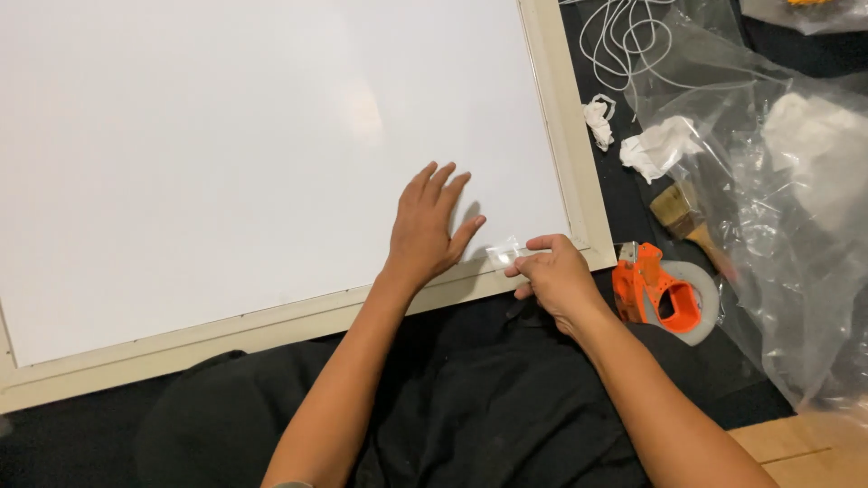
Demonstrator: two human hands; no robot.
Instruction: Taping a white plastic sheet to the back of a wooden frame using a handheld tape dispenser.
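Pressing flat on a white board, pinching a strip of clear tape.

Left hand (427, 230) released, fingers spread, lying flat on the white board (226, 163) near its right near corner. Right hand (553, 276) grasping a small piece of clear tape (503, 254) between thumb and fingertips, just above the cream frame (579, 181) at that same corner. To the right, just beside the right hand, an orange tape dispenser (665, 294) on dark cloth; farther off, a brush (684, 215), crumpled white paper (658, 147), clear plastic sheeting (778, 226), a white cord (624, 36).
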